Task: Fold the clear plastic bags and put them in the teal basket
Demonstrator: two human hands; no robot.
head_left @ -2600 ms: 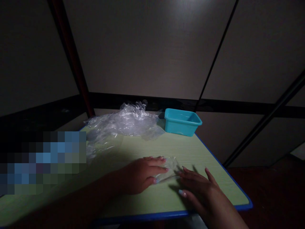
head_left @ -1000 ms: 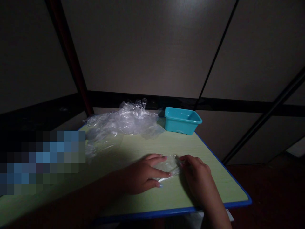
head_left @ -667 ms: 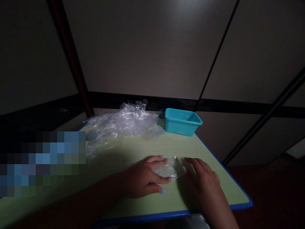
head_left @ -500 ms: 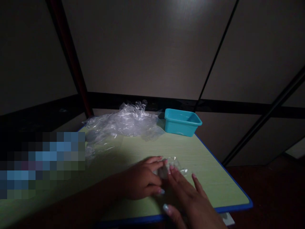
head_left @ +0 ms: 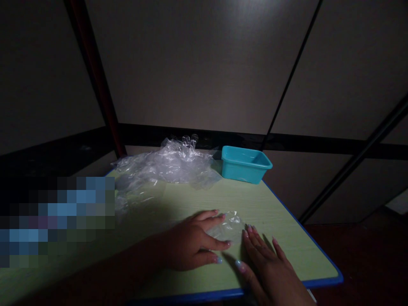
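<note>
A small piece of clear, thin plastic film (head_left: 231,224), which looks like a disposable glove, lies on the light green tabletop. My left hand (head_left: 193,243) rests on its left part with fingers spread and hides some of it. My right hand (head_left: 267,261) is laid flat at the film's right edge, fingers stretched out and thumb apart. Whether the right fingertips touch the film I cannot tell. Farther back is a crumpled heap of clear plastic gloves (head_left: 178,163), with finger shapes sticking up at its top.
A turquoise plastic bin (head_left: 242,170) stands at the back right of the table (head_left: 283,238), near its blue edge. Behind the table rises a panelled wall (head_left: 197,76). A blurred-out patch (head_left: 79,204) covers the left side.
My right hand has moved right, off the film to its right edge. More of the film shows, spread flatter. My left fingers have spread a little and the hand stays in place.
</note>
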